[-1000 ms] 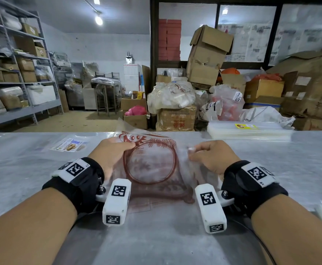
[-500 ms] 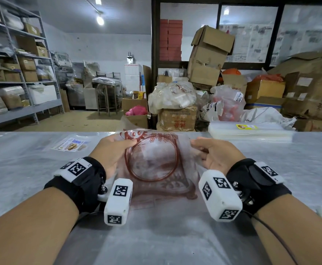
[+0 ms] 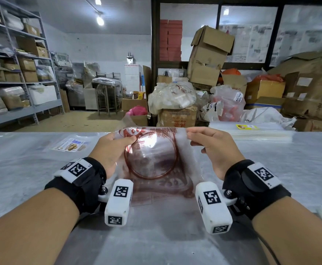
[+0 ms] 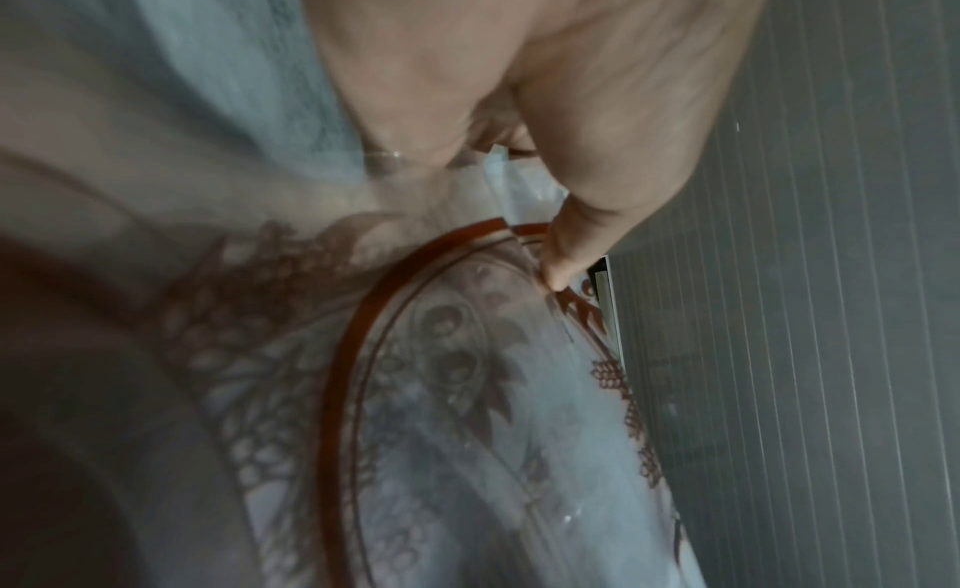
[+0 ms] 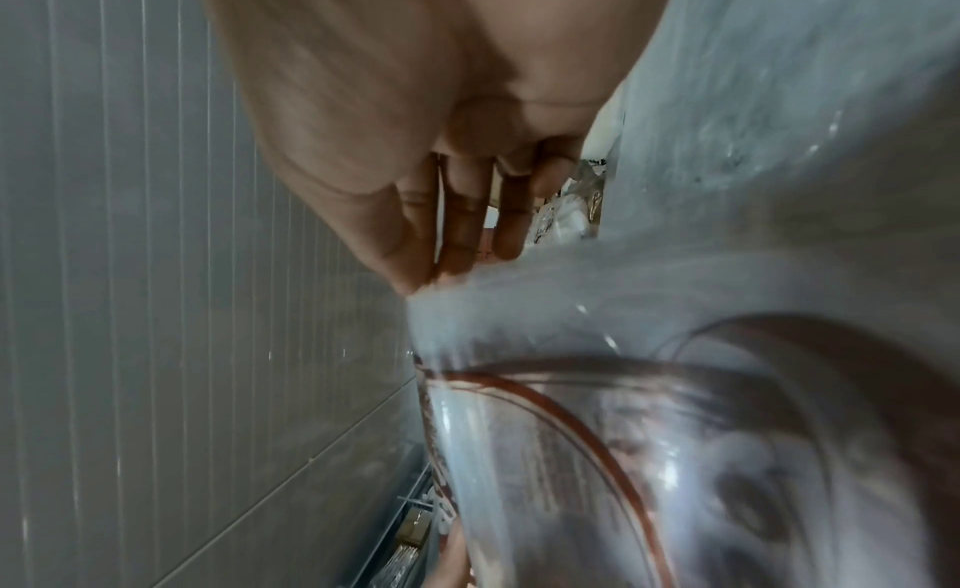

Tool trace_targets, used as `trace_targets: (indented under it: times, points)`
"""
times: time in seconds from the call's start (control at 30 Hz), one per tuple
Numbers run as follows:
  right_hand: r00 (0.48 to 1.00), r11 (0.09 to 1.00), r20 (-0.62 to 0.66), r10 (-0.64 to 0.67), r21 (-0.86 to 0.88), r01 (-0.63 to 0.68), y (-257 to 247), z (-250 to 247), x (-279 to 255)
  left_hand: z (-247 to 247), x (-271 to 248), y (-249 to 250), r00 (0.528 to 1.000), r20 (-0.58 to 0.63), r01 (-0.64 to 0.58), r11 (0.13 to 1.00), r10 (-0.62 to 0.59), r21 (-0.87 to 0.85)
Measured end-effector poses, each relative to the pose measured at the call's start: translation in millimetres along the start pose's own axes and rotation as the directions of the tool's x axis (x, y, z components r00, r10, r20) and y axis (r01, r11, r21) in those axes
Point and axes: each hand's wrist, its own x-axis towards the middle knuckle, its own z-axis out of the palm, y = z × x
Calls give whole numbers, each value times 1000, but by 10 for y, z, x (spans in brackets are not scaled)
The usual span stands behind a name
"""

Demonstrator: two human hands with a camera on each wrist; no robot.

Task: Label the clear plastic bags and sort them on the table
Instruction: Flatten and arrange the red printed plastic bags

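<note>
Head view: labelled bag [image 3: 70, 146] left, bag stack [image 3: 252, 131] right, on table [image 3: 22, 169]

Grey shelving [image 3: 22, 73] fills the left of the frame; stacked boxes [image 3: 210, 54] stand centre before papered windows [image 3: 248, 35]. A ceiling lamp [image 3: 100, 20] glows upper left.

A plastic bag [image 3: 156, 159] is held up over the middle of the surface [image 3: 22, 169], its top edge between the left hand [image 3: 110, 150] and the right hand [image 3: 215, 148]. A labelled packet [image 3: 71, 145] lies far left on the surface; a stack of flat bags [image 3: 252, 131] lies far right. Shelves [image 3: 18, 73] stand behind left, cardboard boxes [image 3: 210, 54] behind right.
</note>
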Motion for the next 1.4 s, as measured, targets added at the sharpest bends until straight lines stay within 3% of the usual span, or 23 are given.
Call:
trace_targets:
  times: [0.07,0.27,0.4,0.5,0.63,0.77,0.87,0.97,1.17,1.27,1.4]
  points:
    - [1000,998,9,7,61,-7,12,15,10,6,-5,2,1000,1,3,1000,-3,-9]
    - [977,922,153,146,338,-191,92,60,29,20,-49,33,999,46,-18,997,21,-69]
    - [948,801,133,290,508,-316,142,98,80,23,-65,64,999,25,-42,989,45,-141]
    - [889,760,257,380,461,-458,89,84,37,40,-83,81,997,11,-74,983,77,-168]
    - [845,781,354,401,350,-518,69,63,1,33,-93,88,990,31,-132,978,139,-164]
    - [895,879,290,340,240,-412,102,102,15,31,-71,65,990,66,-112,985,121,-131]
    - [940,921,269,211,266,-283,64,106,-1,12,-41,55,996,63,-48,993,55,-105]
    - [972,926,193,135,323,-193,37,58,7,-30,-29,73,987,160,36,997,-25,-64]
    - [985,918,120,126,361,-162,71,48,76,-36,-24,116,942,322,122,990,-95,-65]
    - [987,924,129,92,358,-133,59,43,81,-88,-20,138,927,323,229,970,-191,-85]
    - [981,914,165,105,373,-160,64,16,57,-144,-65,161,902,347,265,964,-259,30]
